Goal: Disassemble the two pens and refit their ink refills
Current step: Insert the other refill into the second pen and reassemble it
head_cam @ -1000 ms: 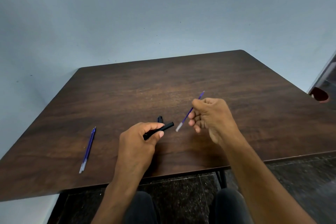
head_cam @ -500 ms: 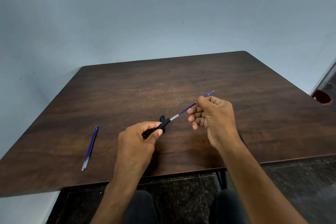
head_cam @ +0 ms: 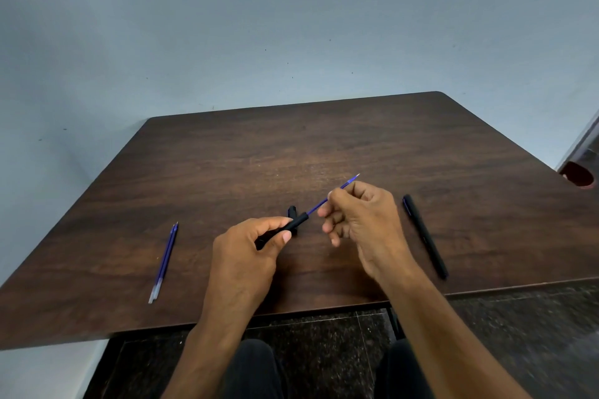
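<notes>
Hands meet over the near middle of a dark wood-grain table (head_cam: pixel 227 155), each gripping one part of a taken-apart pen. The left hand (head_cam: pixel 246 256) curls around a matte black barrel (head_cam: pixel 296 223), thumb pressed along its near side and the other fingers folded over the top, so only the short open end of the tube sticks out, aimed up and to the right. The right hand (head_cam: pixel 363 223) pinches a thin blue refill (head_cam: pixel 324 202) between thumb and forefinger, the remaining fingers loosely bent beneath. That refill is a slim translucent blue stem with a pale pointed tip that pokes out past the knuckles toward the far right; its lower end sits at the mouth of the barrel, and whether it has entered the tube or only touches the rim cannot be told. Just behind the barrel a small black piece (head_cam: pixel 292 211) stands on the tabletop, partly hidden. Well to the left lies a second blue refill (head_cam: pixel 164 261), flat on the wood, running near to far, with a clear whitish section at its near end. On the right, beside the right wrist, a whole black pen (head_cam: pixel 424 235) lies flat, long and dark, with a hint of blue at its far end.
</notes>
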